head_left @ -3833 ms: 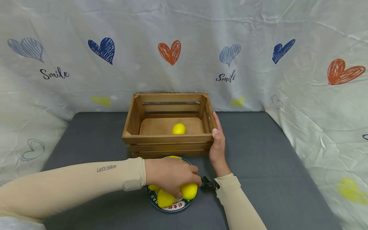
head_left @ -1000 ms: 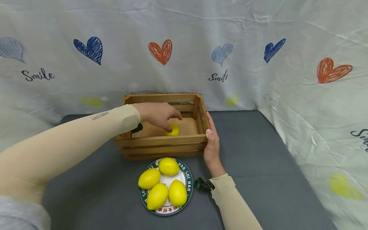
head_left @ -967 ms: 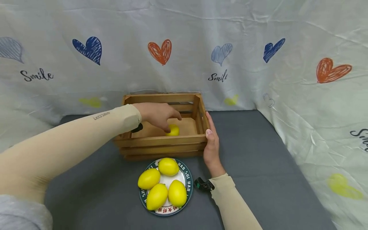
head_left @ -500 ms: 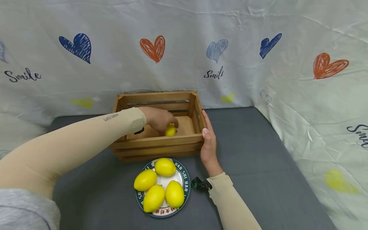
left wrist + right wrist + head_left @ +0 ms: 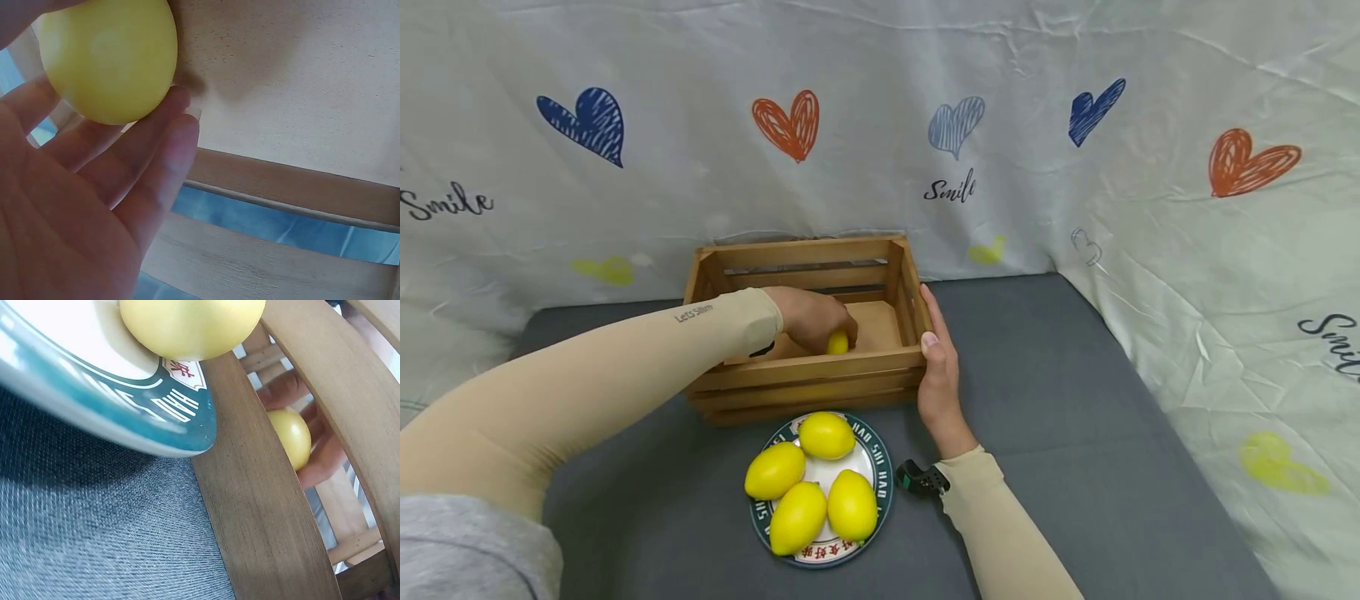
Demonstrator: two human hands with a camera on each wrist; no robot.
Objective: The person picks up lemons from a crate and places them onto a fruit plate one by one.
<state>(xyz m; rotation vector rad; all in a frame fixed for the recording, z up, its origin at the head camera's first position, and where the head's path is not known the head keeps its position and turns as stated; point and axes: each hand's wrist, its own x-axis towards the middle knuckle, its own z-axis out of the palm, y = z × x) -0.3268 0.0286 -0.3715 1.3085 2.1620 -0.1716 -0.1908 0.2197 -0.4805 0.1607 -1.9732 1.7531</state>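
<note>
My left hand (image 5: pixel 814 322) reaches down into a slatted wooden crate (image 5: pixel 812 367). It grips a yellow lemon (image 5: pixel 837 342), mostly hidden by the fingers in the head view. Close up in the left wrist view, thumb and fingers curl round that lemon (image 5: pixel 112 59) near the crate floor. Through the slats, the right wrist view shows the same lemon (image 5: pixel 292 437) among the fingers. My right hand (image 5: pixel 942 375) rests along the crate's outer right side, fingers straight, thumb at the front corner.
A green-rimmed plate (image 5: pixel 883 479) bearing several lemons (image 5: pixel 852 505) stands right in front of the crate. All sit on a dark grey cloth (image 5: pixel 1075 433). Behind the crate hangs a white curtain (image 5: pixel 865 192) with printed hearts.
My left hand first went from the plate to above the lemon in the crate, then lowered and closed its fingers on it. The right hand stays at the crate's side; the view has shifted slightly.
</note>
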